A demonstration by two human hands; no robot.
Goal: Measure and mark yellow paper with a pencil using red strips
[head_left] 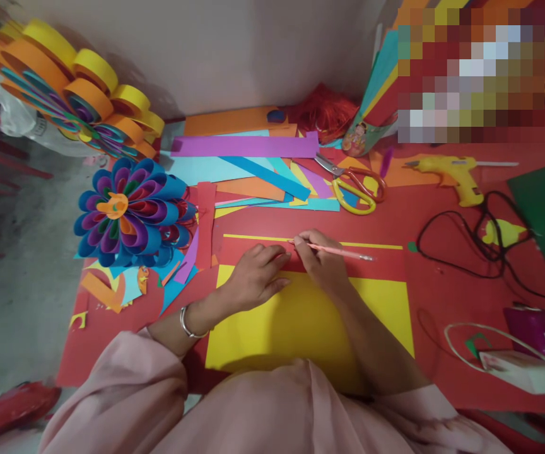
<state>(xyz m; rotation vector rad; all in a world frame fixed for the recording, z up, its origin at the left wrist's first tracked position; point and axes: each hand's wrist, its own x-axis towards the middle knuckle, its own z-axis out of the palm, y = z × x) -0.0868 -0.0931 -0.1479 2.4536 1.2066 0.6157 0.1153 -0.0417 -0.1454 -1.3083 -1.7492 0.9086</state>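
My right hand [322, 260] grips a pink pencil [345, 253], its tip pointing left and its white eraser end to the right. My left hand [259, 274] is beside it, fingers loosely bent and thumb apart, with nothing in it; a silver bangle circles that wrist. Beneath both hands is a yellow paper sheet [310, 321]. Along its far side runs a band of red paper [376, 263], with a thin yellow strip [371, 245] showing beyond it. The pencil tip is near that thin strip; whether it touches the paper I cannot tell.
Scissors [348, 183] with red and yellow handles lie by coloured paper strips [244, 146]. A yellow glue gun [457, 173] and a black cord [466, 252] are at right. Blue and purple paper flowers [125, 211] stand left, orange and yellow ones [83, 82] behind. Red strands [324, 113] are at the back.
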